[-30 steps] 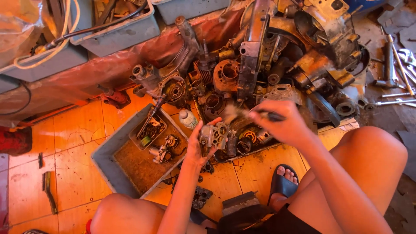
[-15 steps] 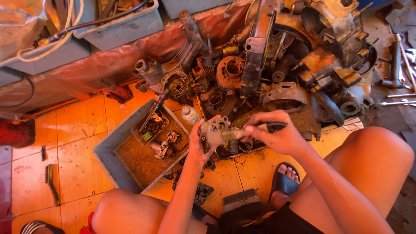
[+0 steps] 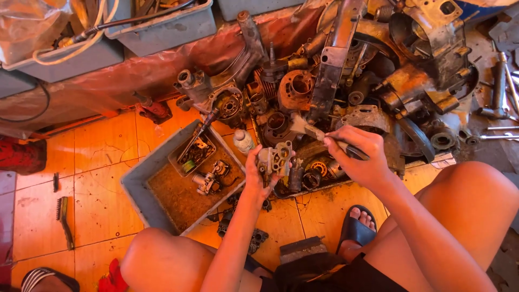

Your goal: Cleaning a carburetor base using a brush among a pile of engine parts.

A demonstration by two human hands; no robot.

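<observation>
carburettor body (image 3: 274, 160): small grey metal casting, gripped in left hand (image 3: 258, 176) above the engine-parts heap (image 3: 351, 81), beside grey tray (image 3: 135, 189). right hand (image 3: 359, 157) closed on dark-handled tool (image 3: 330, 139); its tip has drawn back from the casting since a moment ago.

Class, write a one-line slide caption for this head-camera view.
Left hand holds a small grey metal carburettor body; right hand grips a dark-handled tool.
</observation>
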